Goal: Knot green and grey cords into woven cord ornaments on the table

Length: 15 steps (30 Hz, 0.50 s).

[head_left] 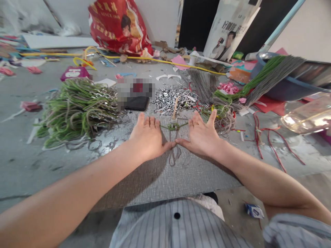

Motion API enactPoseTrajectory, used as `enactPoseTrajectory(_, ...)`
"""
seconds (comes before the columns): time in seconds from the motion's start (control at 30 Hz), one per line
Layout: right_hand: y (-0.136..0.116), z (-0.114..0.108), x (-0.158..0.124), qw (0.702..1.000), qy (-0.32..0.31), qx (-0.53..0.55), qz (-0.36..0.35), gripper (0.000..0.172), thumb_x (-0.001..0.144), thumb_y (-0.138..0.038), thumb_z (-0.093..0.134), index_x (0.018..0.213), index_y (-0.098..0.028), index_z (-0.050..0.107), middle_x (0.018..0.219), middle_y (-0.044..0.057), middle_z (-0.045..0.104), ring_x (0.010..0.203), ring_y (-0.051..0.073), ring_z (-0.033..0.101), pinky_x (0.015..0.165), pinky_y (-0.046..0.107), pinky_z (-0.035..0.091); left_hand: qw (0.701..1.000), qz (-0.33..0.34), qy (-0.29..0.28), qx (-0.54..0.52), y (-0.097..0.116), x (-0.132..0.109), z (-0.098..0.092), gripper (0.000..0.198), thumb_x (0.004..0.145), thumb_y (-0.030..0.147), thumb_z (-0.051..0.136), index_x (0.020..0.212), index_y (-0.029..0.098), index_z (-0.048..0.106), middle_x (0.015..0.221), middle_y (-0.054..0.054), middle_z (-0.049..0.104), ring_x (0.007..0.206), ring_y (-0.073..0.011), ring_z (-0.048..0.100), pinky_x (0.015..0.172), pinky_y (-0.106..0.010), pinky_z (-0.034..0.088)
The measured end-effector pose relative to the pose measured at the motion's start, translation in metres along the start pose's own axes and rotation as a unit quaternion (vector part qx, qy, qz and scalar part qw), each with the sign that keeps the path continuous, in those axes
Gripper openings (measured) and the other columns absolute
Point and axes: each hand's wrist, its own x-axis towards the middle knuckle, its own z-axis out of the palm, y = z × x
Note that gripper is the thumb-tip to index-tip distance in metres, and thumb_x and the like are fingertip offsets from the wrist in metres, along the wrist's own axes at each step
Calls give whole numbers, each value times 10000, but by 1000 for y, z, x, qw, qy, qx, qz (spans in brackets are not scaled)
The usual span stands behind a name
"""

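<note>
My left hand (149, 137) and my right hand (200, 136) lie palm down on a grey textured board (165, 179), thumbs almost meeting. Fingers of both are stretched out flat and hold nothing. Between them lies a small knotted piece of green and grey cord (175, 137), its loop trailing under the thumbs. Just beyond the fingertips is a pile of shiny metal nuts and washers (170, 98) with a thin wooden stick (176, 106) leaning in it.
A big heap of green and grey cord loops with metal rings (77, 108) lies left. A black phone (137, 102) sits beside the nuts. Right: cord bundles (258, 81), a blue basin (284, 88), red strings (269, 137), a clear bottle (307, 119). A red bag (119, 26) stands behind.
</note>
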Motion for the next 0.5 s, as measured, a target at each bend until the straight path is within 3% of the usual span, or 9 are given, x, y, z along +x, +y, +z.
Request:
enactPoseTrajectory(0.13,2,2,0,1000,21,-14,-3,840,850,-686,210,1265,-28,527,1299,269,503,1359,416,201,947,757,-62,1000,-10,3,14,0,-2,-1,859,776,688,344,1310,30,486,1320,-229,504,1261,-415,398,1070,-555,114)
enactPoseTrajectory(0.23,3,7,0,999,48,-11,0,846,847,-693,210,1244,-24,544,1279,272,520,1345,419,236,946,759,-50,1000,-14,16,4,-3,-3,2,895,764,711,338,1301,11,489,1313,-246,503,1254,-421,403,1072,-558,116)
enactPoseTrajectory(0.37,5,11,0,996,81,33,0,776,884,-631,236,1253,-14,528,1320,265,484,1336,381,294,1007,714,30,998,-2,56,-33,-6,-3,7,911,768,705,346,1342,3,425,1379,-255,420,1303,-418,334,1068,-579,131)
enactPoseTrajectory(0.5,6,10,0,982,136,111,-74,560,939,-450,297,1281,-62,512,1372,187,463,1335,287,340,1096,539,184,992,48,95,-70,-7,-1,10,853,808,591,424,1413,8,277,1482,-235,242,1373,-370,212,1093,-548,125)
